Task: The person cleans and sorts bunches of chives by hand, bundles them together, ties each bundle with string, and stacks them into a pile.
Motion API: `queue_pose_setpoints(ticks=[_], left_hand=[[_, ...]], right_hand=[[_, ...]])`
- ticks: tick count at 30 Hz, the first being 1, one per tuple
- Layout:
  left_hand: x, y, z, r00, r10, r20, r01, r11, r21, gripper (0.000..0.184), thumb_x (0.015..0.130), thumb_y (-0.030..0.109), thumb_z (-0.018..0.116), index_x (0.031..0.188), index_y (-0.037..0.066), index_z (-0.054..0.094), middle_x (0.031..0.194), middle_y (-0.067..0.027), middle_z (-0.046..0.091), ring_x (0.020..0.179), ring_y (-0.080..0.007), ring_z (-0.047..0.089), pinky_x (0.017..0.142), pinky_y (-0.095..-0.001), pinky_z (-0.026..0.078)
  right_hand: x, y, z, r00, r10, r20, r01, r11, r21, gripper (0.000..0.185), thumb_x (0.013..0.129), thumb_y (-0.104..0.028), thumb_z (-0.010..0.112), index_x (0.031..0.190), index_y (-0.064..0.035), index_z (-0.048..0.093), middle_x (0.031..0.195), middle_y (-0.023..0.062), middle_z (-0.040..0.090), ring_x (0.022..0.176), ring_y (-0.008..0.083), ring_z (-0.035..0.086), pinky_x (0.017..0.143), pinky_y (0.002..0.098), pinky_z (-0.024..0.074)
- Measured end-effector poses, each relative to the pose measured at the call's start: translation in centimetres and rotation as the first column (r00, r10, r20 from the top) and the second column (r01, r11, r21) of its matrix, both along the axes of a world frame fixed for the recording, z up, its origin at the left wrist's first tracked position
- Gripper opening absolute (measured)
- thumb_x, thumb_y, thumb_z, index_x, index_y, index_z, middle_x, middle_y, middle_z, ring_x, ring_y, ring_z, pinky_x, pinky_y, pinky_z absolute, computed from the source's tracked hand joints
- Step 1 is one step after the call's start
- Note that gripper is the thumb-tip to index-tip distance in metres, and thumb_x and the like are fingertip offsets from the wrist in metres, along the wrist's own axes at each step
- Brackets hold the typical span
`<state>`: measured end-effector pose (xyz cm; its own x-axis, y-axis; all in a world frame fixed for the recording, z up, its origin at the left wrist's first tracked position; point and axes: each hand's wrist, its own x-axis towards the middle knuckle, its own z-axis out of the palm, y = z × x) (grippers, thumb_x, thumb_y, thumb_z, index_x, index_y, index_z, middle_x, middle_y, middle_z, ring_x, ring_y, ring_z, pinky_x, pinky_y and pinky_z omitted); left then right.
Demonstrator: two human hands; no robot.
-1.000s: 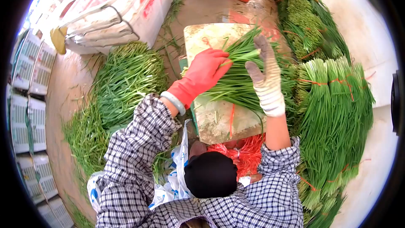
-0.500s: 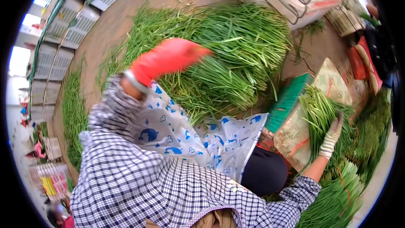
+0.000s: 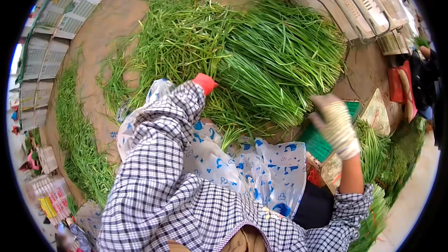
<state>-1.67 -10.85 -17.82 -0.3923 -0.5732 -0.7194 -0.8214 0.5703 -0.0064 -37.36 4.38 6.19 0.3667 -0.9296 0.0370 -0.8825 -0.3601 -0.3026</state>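
My left hand (image 3: 205,83), in a red rubber glove, is at the near-left edge of a big pile of garlic chives (image 3: 280,51). Its fingers are mostly hidden, so what they do does not show. Reaching in from the right, my right hand (image 3: 337,126) wears a cream knit glove. Slightly blurred, its thumb and fingers are apart with nothing visible between them, close to the pale stem ends of the pile. Beneath that hand lies a green ridged board (image 3: 317,141). Bundled chives (image 3: 373,151) rest just right of it.
White plastic crates stand at the top right (image 3: 322,4) and along the left (image 3: 39,58). Loose leaves (image 3: 77,130) are strewn over the brown floor (image 3: 112,23). A plastic apron with blue dolphins (image 3: 275,168) covers my lap. Another person (image 3: 422,79) is at the right edge.
My right hand has left the chive bundle on the board and moved up and left toward the big pile. My left hand has come down slightly, and its red glove shows less.
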Motion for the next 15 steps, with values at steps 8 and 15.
queue_pose_setpoints(ticks=[8, 15], left_hand=[[2.5, -2.2, 1.4, 0.805, -0.481, -0.346, 0.405, 0.873, -0.271, 0.018, 0.086, 0.022, 0.055, 0.095, 0.015, 0.069, 0.071, -0.0093, 0.066, 0.071, -0.0308, 0.067, 0.059, -0.0441, 0.051], [0.7, -1.1, 17.4, 0.391, -0.457, -0.799, -0.031, 0.861, -0.508, 0.016, 0.083, 0.029, 0.068, 0.088, 0.014, 0.069, 0.066, -0.006, 0.063, 0.057, -0.0262, 0.062, 0.05, -0.0386, 0.046]], right_hand=[[8.0, -1.1, -11.7, 0.955, 0.286, -0.077, -0.235, 0.889, 0.394, 0.037, 0.083, -0.031, 0.063, 0.112, -0.0074, 0.062, 0.094, 0.0124, 0.066, 0.091, 0.0307, 0.063, 0.085, 0.0396, 0.0488], [16.6, -4.2, -9.0, 0.719, -0.323, 0.615, 0.132, 0.933, 0.335, 0.056, 0.077, -0.018, 0.075, 0.127, -0.0038, 0.054, 0.093, 0.0158, 0.066, 0.082, 0.0276, 0.064, 0.075, 0.0385, 0.0526]])
